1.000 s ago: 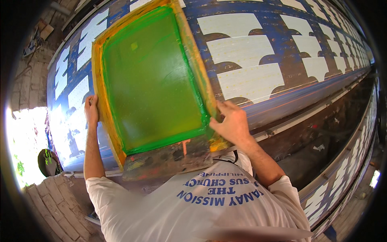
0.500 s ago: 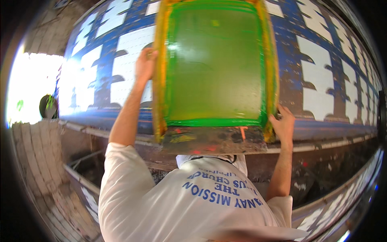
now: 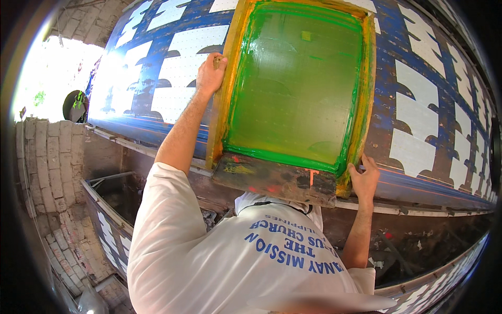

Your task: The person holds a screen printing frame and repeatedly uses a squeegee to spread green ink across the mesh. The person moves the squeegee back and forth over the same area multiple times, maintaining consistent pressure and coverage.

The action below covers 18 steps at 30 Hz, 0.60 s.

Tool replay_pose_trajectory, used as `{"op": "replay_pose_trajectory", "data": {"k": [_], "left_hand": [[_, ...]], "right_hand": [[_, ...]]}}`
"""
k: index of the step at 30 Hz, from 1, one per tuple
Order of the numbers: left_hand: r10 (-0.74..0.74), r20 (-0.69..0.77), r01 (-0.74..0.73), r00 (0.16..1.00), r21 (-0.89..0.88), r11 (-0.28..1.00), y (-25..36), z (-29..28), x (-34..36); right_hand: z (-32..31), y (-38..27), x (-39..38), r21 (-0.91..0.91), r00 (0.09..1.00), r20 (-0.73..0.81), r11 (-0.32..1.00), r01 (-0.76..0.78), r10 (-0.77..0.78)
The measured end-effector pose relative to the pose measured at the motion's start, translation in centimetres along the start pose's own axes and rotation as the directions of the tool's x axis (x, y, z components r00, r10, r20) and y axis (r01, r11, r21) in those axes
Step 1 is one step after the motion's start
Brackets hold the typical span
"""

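Note:
A screen-printing frame [image 3: 226, 112] with yellow-stained wooden sides lies over the long blue table, its mesh [image 3: 295, 89] green and see-through. Brighter green tape or coating runs around the mesh's border. My left hand [image 3: 210, 76] is closed on the frame's left side, toward the upper part. At the lower right corner, my right hand [image 3: 364, 177] has its fingers bent around the frame's edge, thumb inward. A dark, paint-stained board [image 3: 274, 179] with red, yellow and orange marks forms the near end of the frame, close to my body.
White cut sheets [image 3: 415, 120] with notched edges lie in rows on the blue table [image 3: 384, 144], on both sides of the frame. A rail [image 3: 397, 210] runs along its near edge. A second table [image 3: 107, 238] stands behind me. Block paving [image 3: 55, 172] shows at left.
The whole view has tilted and shifted, so the frame now sits farther right and slanted in the picture. Both hands keep their places on its sides.

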<state>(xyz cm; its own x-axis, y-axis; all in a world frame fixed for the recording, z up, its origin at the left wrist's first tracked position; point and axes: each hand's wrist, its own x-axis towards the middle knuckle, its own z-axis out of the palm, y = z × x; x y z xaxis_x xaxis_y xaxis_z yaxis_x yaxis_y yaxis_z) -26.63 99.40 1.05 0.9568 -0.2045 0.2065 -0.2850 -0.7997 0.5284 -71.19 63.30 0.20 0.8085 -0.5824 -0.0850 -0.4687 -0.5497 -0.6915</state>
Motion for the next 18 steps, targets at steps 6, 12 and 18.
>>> {"op": "replay_pose_trajectory", "data": {"k": [6,12,18], "left_hand": [[-0.032,0.08,0.027,0.996,0.067,0.997,-0.4,1.5,0.0],[-0.024,0.113,0.016,0.993,0.071,0.997,-0.3,2.1,0.2],[-0.021,0.185,0.007,0.983,0.078,0.997,-0.8,2.4,0.9]], "right_hand": [[0.6,-0.2,-0.5,0.045,0.999,-0.02,0.998,-0.041,0.042],[0.0,-6.5,-3.9,-0.109,0.949,0.01,0.943,0.315,-0.316],[4.5,-15.5,-7.0,0.009,0.634,0.452,0.714,0.7,-0.628]]}}
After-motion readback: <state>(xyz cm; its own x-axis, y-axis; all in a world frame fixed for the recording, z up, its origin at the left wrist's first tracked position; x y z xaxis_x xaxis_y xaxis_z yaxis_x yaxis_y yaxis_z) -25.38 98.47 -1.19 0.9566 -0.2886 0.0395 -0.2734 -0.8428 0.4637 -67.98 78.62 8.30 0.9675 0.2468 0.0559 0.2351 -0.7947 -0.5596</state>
